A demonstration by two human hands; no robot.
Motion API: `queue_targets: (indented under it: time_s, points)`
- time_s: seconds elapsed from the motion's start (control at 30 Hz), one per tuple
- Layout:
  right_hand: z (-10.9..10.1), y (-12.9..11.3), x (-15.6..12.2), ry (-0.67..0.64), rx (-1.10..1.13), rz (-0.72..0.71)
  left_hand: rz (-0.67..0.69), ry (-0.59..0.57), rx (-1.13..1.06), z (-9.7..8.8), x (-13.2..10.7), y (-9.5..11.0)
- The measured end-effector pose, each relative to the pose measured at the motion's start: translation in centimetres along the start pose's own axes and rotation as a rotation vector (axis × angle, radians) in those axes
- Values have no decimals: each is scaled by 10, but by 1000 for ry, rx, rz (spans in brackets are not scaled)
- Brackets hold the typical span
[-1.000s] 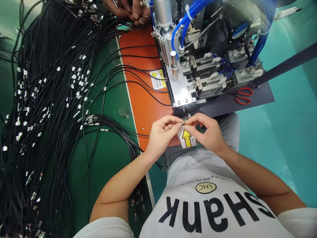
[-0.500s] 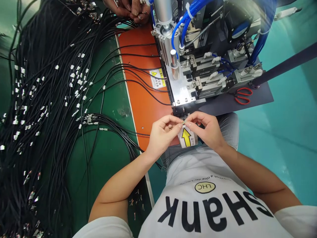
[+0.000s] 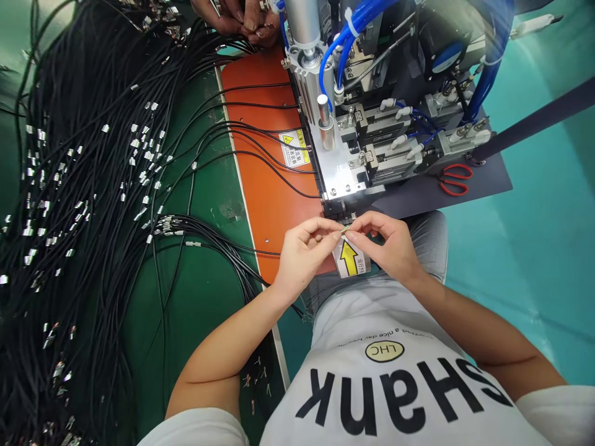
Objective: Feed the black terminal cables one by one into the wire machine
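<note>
Crowding the front corner of the machine [image 3: 346, 167], the two hands meet just below its lower edge, above the near end of the orange plate [image 3: 264, 186]. The machine blocks the way forward. On the left, a strip of bare green mat [image 3: 204, 297] lies between the forearm and the cables. On the right, beyond the dark base plate, there is only open teal floor [image 3: 534, 248].

One left hand [image 3: 302, 251] and one right hand [image 3: 390, 248] belong to the wearer; another person's hands [image 3: 237, 15] work at the top edge, well apart. There is one pair of red scissors [image 3: 453, 179], one yellow arrow label [image 3: 349, 259] just under the fingers, and one warning sticker [image 3: 294, 148]. At least five black cables cross the orange plate to the machine. The heap of cables [image 3: 69, 186] on the left is too dense to count.

Both hands are closed in a fine pinch, thumb against forefinger, tips nearly touching each other. Between them they hold one thin wire tip [image 3: 345, 229], just beside the machine's front corner. The other fingers curl loosely and hold nothing that can be seen.
</note>
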State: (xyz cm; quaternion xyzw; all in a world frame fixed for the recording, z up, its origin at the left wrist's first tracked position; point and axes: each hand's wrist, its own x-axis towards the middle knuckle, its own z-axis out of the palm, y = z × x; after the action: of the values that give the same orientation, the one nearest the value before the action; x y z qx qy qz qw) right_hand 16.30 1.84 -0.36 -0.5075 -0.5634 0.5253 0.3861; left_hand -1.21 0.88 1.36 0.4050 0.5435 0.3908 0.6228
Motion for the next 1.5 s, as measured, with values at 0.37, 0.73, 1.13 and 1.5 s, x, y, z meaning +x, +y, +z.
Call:
queue_targets:
  time_s: [0.37,0.73,1.13,1.5]
  points:
    - [4,0,-5,-30,-81,-64,-148,-98,-197,-10,8,-3]
    - [8,1,-7,-15,-62,-45,-163,-124,-304,-11,10,-2]
    - [15,4,-11,61,-94,-83,-151,-51,-303,-4,7,-4]
    - [-8,-2,-4,26,-120,-50,-126,-3,-90,1,1,-5]
